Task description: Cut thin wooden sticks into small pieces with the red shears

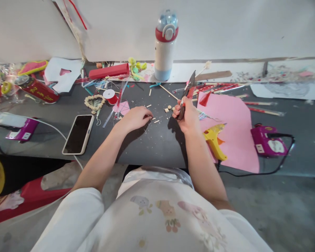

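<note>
My right hand [188, 114] is wrapped around the handles of a pair of pliers [191, 84], dark metal with red and black grips, its head pointing up and away from me. My left hand [137, 118] rests low over the dark table with its fingers curled together; whatever they pinch, if anything, is hidden. Close to its fingertips lie short cut stick pieces [156, 121]. Between the hands sit a few small pale bits [168, 109], and a longer thin stick [169, 92] slants toward my right hand.
A pink sheet [236, 119] carries a yellow glue gun [215, 141] on the right, beside a purple power box [269, 140]. A white bottle [165, 52] stands at the back. To the left are a phone [78, 134], a thread spool [110, 96], a bead loop [95, 102] and a red can [38, 89].
</note>
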